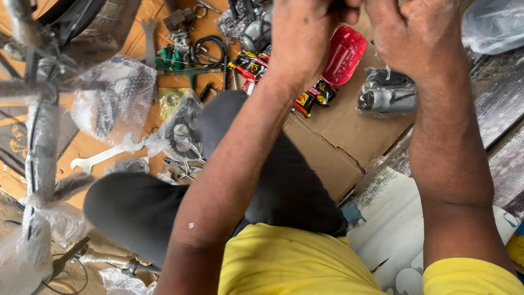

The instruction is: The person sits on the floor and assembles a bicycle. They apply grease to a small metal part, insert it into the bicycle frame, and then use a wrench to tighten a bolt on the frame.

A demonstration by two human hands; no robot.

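Cardboard (349, 147), flattened on the floor, carries nearly everything here, and the person sits over it with a dark trouser leg (273, 180) bent across the middle and a yellow shirt (295, 262) at the bottom edge. Bubble-wrapped frame tubes (41, 147) run down the far left, with a wrapped bundle (117, 98) just beside them. Both hands are raised together at the top edge: the left hand (303, 33) and the right hand (417, 35) are curled, fingers closed toward each other, but what they grip is cut off by the picture's edge, so I cannot tell what it is or whether either truly holds it. Working well here, I judge, means keeping the two hands close over the cardboard, so that any small piece that slips lands among the parts and not in the clutter beyond. Nearest below the hands lies a red reflector (343, 54), glossy and ribbed, tilted, its lower end touching small red, yellow and black packets (314, 95). Just right of it sits a grey part in a clear bag (388, 94). Further left lie a bagged chainring (180, 131), a green tool (177, 64), a black cable loop (210, 48) and a pale spanner (103, 157).
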